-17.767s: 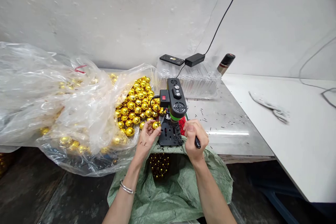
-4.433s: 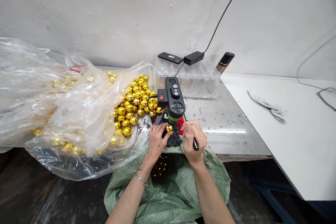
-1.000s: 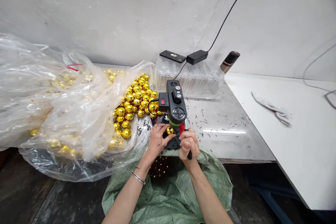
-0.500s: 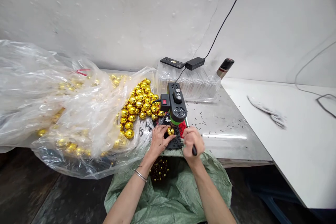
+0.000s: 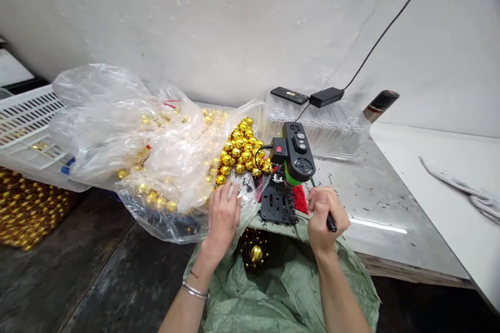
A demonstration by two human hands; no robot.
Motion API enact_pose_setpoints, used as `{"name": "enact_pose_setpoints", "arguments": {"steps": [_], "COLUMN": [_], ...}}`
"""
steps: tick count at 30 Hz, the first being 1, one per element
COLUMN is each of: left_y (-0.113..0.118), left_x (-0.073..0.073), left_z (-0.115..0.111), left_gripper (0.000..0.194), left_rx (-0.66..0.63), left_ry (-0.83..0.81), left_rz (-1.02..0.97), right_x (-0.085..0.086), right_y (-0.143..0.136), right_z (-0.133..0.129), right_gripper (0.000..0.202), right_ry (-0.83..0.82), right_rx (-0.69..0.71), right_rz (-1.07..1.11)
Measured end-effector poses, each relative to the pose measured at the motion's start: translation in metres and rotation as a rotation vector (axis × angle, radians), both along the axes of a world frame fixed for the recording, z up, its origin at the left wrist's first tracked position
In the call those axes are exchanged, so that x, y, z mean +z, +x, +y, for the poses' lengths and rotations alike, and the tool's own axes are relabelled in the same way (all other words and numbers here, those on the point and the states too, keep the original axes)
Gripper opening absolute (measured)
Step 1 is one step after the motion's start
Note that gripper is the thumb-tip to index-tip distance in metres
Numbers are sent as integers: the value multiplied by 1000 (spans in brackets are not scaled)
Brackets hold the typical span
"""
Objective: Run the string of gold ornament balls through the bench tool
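My R grip (image 5: 326, 214) is clenched rnd the blk handle (image 5: 332, 223). L grip (image 5: 223, 213) loosely spread, nr gold balls (image 5: 239, 151) & clear bag (image 5: 183, 158).

Workshop | black bench machine (image 5: 298, 152) | metal worktop (image 5: 390, 205) | gold balls (image 5: 239, 152) in bulk | open green sack (image 5: 283, 294)

I note, on my feed, a brightly lit wall (image 5: 234, 26), glare streaking the metal tabletop (image 5: 363, 195), a dim floor (image 5: 121, 270), slight blur on the left hand (image 5: 222, 218), and wide-angle stretching toward the edges.
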State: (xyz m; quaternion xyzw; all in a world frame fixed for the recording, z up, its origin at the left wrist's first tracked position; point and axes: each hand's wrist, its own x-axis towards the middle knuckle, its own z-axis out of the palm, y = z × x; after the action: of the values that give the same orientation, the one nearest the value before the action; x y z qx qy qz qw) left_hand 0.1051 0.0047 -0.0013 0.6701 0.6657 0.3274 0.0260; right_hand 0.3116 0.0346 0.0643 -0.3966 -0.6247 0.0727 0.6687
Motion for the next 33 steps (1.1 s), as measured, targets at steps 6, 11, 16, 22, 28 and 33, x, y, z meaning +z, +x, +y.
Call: {"name": "enact_pose_setpoints", "arguments": {"steps": [6, 11, 16, 22, 28, 33], "left_y": [-30, -18, 15, 48, 60, 68], "left_x": [3, 14, 25, 7, -22, -32], "left_z": [28, 31, 37, 48, 53, 52], "left_gripper": [37, 33, 47, 47, 48, 36], "left_rx": [119, 46, -158, -175, -171, -296], "left_ry": [-216, -82, -322, -519, -404, -227], "left_rz": [181, -314, -1284, -1622, -1123, -654], "right_x": [1, 0, -3, -4, -5, -6], "right_y": [-1, 0, 0, 2, 3, 3], "right_z": [-1, 0, 0, -1, 0, 0], "right_gripper": [39, 38, 35, 33, 31, 30], "right_ry": [7, 19, 9, 10, 44, 57], "right_rx": [-16, -7, -20, -11, 9, 9], "right_rz": [-15, -28, -20, -73, -106, -116]}}
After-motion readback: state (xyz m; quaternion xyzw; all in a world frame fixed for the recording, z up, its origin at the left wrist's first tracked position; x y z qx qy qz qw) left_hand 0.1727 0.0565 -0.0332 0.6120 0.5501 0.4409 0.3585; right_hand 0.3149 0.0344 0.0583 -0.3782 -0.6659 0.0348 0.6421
